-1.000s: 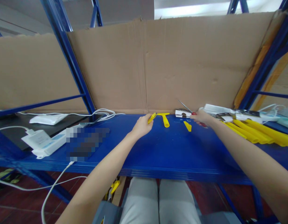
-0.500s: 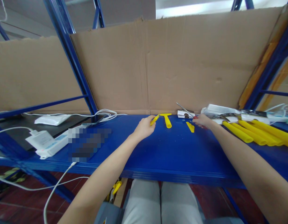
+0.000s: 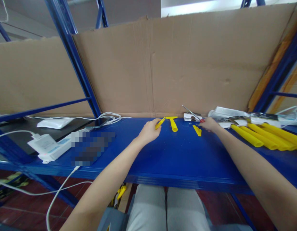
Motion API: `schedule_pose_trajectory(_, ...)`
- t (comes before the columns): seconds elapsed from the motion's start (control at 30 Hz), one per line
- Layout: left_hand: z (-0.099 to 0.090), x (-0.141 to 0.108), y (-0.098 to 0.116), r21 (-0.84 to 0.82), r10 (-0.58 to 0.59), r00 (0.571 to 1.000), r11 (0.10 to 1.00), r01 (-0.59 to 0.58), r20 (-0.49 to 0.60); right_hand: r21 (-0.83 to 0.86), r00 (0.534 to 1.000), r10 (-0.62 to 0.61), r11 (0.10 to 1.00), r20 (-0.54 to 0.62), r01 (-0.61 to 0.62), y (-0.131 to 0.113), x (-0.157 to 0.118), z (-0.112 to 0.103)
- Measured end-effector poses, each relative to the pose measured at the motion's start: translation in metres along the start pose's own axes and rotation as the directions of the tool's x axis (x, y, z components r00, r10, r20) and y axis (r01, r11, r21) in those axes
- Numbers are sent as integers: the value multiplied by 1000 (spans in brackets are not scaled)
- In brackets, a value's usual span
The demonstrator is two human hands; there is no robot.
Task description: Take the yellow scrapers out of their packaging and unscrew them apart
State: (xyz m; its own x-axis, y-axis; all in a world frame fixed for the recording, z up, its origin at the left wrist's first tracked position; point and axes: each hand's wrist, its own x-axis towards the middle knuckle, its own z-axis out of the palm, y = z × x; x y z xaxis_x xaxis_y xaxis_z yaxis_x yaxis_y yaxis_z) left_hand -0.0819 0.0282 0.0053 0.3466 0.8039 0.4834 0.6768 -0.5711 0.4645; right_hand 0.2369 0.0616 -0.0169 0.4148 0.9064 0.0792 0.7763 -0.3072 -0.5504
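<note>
My left hand (image 3: 150, 131) is closed on a small flat yellow plastic piece (image 3: 160, 123), which pokes out past the fingertips. Just right of it lies a yellow T-shaped handle (image 3: 173, 125) with a hollow round grip. Over at the right, my right hand (image 3: 210, 124) is closed around a screwdriver (image 3: 191, 113); its thin metal shaft points up and left, and a bit of red handle shows at the fingers. Most of that handle is hidden in the hand. A yellow triangular piece (image 3: 197, 130) rests on the blue shelf (image 3: 172, 160), left of the right hand.
Several yellow tubes (image 3: 246, 136) lie at the right, before white boxes (image 3: 265, 120) and a plastic bag (image 3: 228, 112). A small black-and-white box (image 3: 192, 116) sits behind the screwdriver. At the left are a power strip (image 3: 63, 147), white cables (image 3: 112, 118) and a pixelated dark object (image 3: 92, 149). Cardboard (image 3: 198, 64) walls the back.
</note>
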Motion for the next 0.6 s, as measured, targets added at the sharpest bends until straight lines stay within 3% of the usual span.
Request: schedule_pose_trajectory(0.6,-2,2,2,-3,-23,999,1000,23,35,15,998,-68,998,-3,68,3,-28,-22)
